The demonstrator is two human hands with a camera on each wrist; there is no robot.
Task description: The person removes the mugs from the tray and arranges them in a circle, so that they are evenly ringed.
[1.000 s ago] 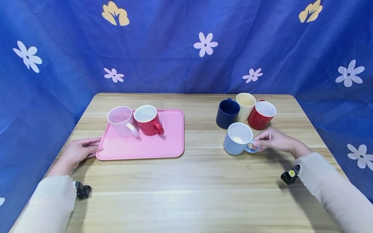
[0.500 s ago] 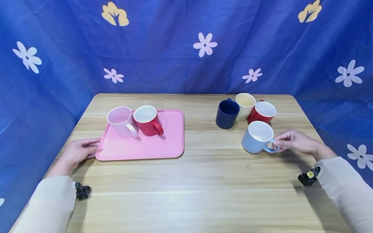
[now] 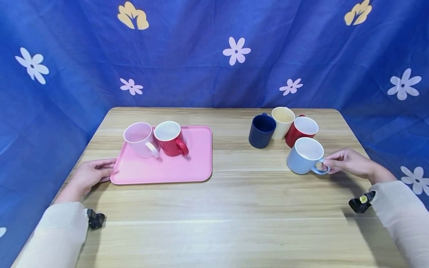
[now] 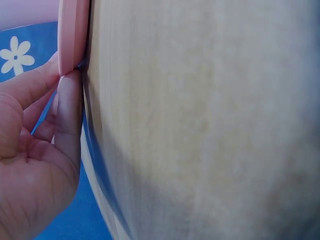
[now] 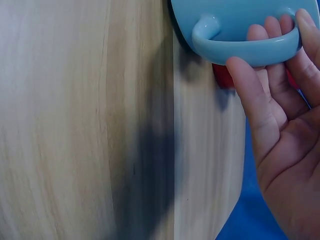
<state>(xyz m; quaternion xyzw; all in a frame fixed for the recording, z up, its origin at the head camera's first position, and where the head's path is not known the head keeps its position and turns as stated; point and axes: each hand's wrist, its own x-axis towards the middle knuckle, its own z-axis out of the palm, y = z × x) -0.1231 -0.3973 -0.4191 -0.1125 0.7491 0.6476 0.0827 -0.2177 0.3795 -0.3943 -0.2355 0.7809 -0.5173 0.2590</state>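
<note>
My right hand (image 3: pixel 336 162) pinches the handle of a light blue mug (image 3: pixel 303 159) that sits upright on the wooden table, just in front of a red mug (image 3: pixel 300 129). In the right wrist view, the thumb and fingers of that hand (image 5: pixel 270 97) curl round the handle of the blue mug (image 5: pixel 235 17). My left hand (image 3: pixel 91 174) lies flat on the table with straight fingers touching the left edge of a pink tray (image 3: pixel 187 168). The left wrist view shows that hand's (image 4: pixel 42 145) fingertips against the tray rim (image 4: pixel 74 35).
On the tray stand a pale pink mug (image 3: pixel 139 140) and a red mug (image 3: pixel 169 139), both at its back left. A navy mug (image 3: pixel 261 130) and a cream mug (image 3: pixel 283 121) stand with the other red mug at the back right. Blue flowered cloth surrounds the table.
My right hand has slid the light blue mug to the right, from in front of the navy mug to in front of the red one. The left hand has not moved.
</note>
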